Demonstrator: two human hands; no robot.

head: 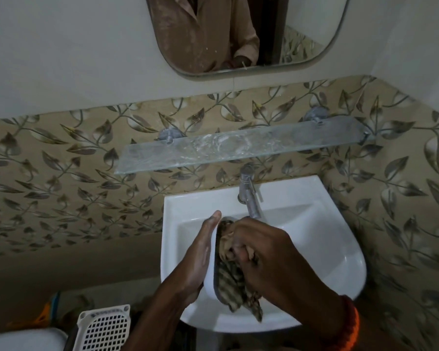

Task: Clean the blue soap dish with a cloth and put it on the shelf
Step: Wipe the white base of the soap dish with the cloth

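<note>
Both hands [238, 252] around soap dish [209, 274], cloth [232, 279] inside, over sink [314, 224].

The room is dim and the colours look muted and slightly yellow-green. The white sink [314, 224] is the brightest area, with soft glare along its rim and basin. The glass shelf [188, 153] shows pale, cloudy reflections. Deep shadow fills the lower left corner and the space under the sink. Both forearms appear dark with little detail. The wide lens bends the tiled wall [61, 173] and the shelf into curves toward the edges. Fine detail is soft and smeared throughout, most of all on the mirror [302, 34]
</note>
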